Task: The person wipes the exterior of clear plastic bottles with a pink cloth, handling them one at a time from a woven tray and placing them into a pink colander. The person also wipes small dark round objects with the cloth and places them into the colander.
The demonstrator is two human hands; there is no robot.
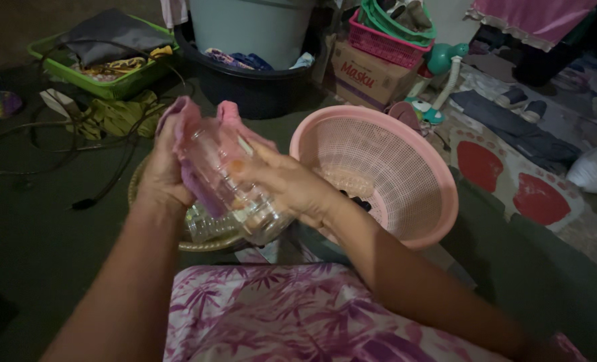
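A clear glass jar point(235, 184) is held between both hands in front of me, tilted with its base toward me. My left hand point(161, 171) presses a pink cloth point(191, 127) against the jar's far side. From the right, my right hand point(288, 184) grips the jar's body. Below the hands a woven tray point(201, 243) holds more clear glassware point(201, 224).
A pink perforated basket point(386, 167) stands tilted just right of my hands. Behind are a dark tub point(245, 87) with a grey bucket point(251, 27), a green tray of cloths point(104, 80), a cardboard box point(369, 74), cables point(64, 141) at left and a patterned cloth point(278, 315) on my lap.
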